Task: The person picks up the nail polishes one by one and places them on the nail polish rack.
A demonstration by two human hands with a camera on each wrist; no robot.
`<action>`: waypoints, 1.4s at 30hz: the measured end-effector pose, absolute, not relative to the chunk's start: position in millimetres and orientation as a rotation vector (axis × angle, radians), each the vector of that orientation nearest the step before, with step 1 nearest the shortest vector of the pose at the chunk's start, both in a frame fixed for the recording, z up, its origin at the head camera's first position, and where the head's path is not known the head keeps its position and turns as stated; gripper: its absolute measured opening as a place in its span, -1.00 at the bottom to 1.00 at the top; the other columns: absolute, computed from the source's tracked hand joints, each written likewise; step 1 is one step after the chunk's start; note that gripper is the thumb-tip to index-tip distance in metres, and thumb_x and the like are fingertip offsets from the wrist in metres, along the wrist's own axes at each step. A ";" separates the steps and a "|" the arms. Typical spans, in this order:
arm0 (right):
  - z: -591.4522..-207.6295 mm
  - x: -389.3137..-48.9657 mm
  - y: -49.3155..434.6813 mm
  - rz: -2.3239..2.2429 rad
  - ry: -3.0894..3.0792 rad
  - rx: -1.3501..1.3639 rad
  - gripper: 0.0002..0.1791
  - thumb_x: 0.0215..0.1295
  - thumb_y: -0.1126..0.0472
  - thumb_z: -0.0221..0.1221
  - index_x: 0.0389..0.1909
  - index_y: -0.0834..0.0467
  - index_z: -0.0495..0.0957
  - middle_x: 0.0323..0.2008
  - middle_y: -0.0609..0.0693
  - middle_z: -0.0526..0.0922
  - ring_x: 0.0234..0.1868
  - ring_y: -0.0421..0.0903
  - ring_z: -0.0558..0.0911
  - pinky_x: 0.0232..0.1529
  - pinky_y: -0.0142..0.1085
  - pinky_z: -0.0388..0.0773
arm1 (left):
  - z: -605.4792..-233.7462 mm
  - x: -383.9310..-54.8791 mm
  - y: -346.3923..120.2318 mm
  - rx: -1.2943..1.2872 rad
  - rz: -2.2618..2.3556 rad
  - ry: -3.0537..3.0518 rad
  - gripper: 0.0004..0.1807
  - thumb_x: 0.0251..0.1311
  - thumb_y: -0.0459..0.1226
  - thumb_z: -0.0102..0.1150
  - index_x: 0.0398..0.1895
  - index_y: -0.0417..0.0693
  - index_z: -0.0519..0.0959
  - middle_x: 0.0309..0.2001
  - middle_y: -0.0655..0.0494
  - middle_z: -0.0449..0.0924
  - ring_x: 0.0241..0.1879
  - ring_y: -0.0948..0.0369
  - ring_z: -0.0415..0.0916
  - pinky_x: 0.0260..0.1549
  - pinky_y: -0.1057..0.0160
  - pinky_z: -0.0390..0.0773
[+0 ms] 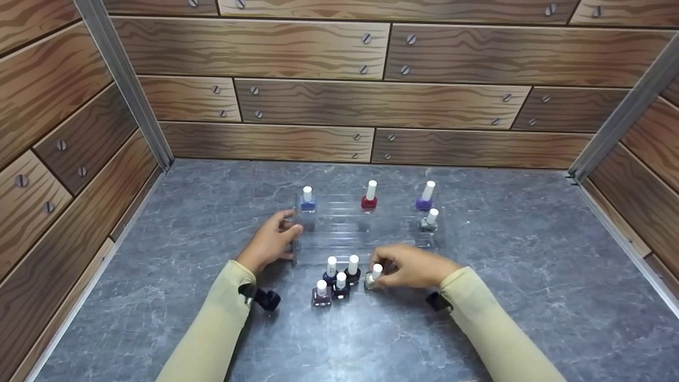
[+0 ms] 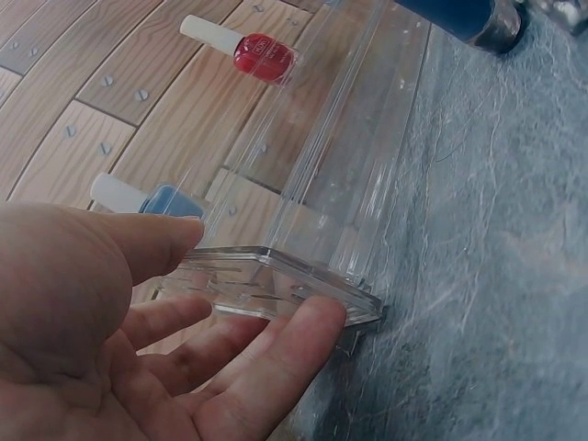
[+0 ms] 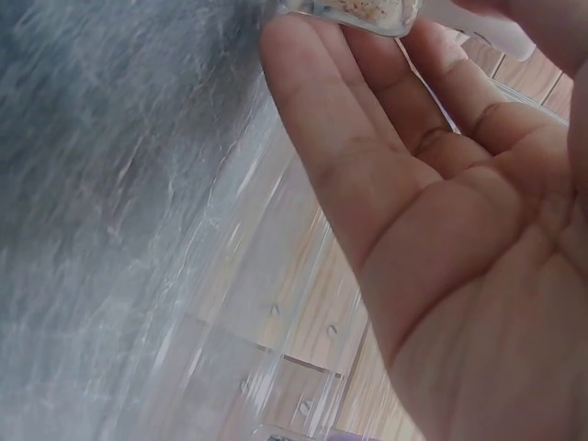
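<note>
In the head view, the right hand [image 1: 416, 265] is pinching a glitter bottle [image 1: 370, 281] between thumb and fingertips, low on the glass, just off the front edge of a clear rack [image 1: 339, 245] on the bench [image 1: 530, 307]. Whether its base is touching the bench, I cannot tell. Four dark bottles [image 1: 341, 291] are standing close by on its left, so a narrow grip seems wise, to avoid knocking them. A blue bottle [image 1: 307, 203] is occupying the rack's back-left corner, a red bottle [image 1: 369, 202] the middle of its back edge, and a purple bottle [image 1: 424, 204] its back-right corner, with a silver bottle [image 1: 428, 225] just in front.

In the left wrist view, the left hand [image 1: 269, 239] is spreading its fingers at the rack's left end, thumb near the blue bottle. Light, even contact should steady so slick a panel best; pressing could make it slide.

In the right wrist view, the fingers are lying close together behind the glitter bottle, which is leaving the frame at the top; keeping it upright looks sensible.
</note>
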State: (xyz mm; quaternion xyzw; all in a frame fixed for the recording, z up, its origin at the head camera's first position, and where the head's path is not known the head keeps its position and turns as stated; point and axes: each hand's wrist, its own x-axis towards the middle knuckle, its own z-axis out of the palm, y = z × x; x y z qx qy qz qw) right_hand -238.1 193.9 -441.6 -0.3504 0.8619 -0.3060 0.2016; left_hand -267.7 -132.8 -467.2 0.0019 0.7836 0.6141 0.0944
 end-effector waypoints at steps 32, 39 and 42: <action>-441.2 -239.4 194.1 -0.734 2.482 -1.066 -0.79 0.31 0.22 0.36 -0.07 0.03 0.63 -0.16 -0.16 0.67 -0.14 -0.19 0.65 -0.03 -0.32 0.70 | -468.0 -268.8 -133.8 -0.012 1.817 2.317 -0.36 0.51 -0.24 0.17 0.56 -0.11 0.24 0.33 -0.29 0.41 0.23 -0.19 0.52 -0.23 0.05 0.83; -439.4 -240.3 197.1 -0.758 2.483 -1.113 -0.77 0.29 0.29 0.34 -0.05 0.12 0.65 -0.16 -0.12 0.70 -0.15 -0.19 0.68 -0.03 -0.33 0.73 | -467.8 -268.4 -133.7 0.001 1.806 2.319 -0.36 0.51 -0.23 0.17 0.56 -0.11 0.24 0.35 -0.28 0.41 0.24 -0.19 0.52 -0.23 0.05 0.83; -439.4 -241.3 198.4 -0.788 2.494 -1.148 -0.79 0.29 0.31 0.32 -0.06 0.11 0.66 -0.15 -0.11 0.71 -0.14 -0.17 0.69 -0.02 -0.31 0.74 | -467.5 -268.0 -133.6 -0.008 1.793 2.319 -0.36 0.51 -0.21 0.16 0.57 -0.09 0.24 0.36 -0.26 0.41 0.25 -0.17 0.51 -0.21 0.06 0.83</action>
